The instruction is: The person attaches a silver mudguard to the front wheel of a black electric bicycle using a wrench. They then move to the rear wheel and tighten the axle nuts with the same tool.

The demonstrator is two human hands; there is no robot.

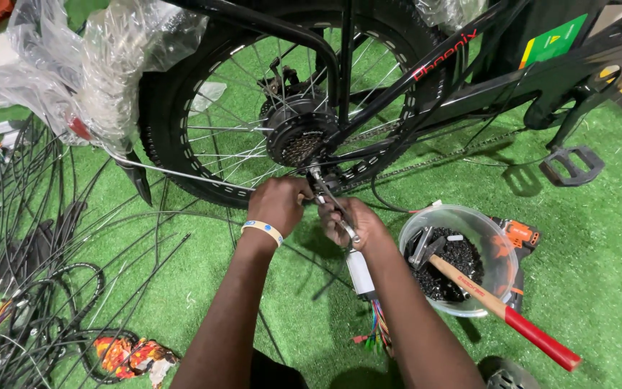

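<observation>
Head | both hands (pixel 278 205) (pixel 350 222) at wheel (pixel 181 122) rim | bucket (pixel 487 288) near right

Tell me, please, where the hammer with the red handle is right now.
In the head view, the hammer is at the lower right, head down inside the clear plastic bucket of small dark parts, its handle sticking out over the green turf, just right of the right hand.

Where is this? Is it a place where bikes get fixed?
Probably a bike workshop or assembly spot. Both hands work at a black bike's rear wheel, beside a tub holding a hammer, with loose cables on green turf.
</observation>
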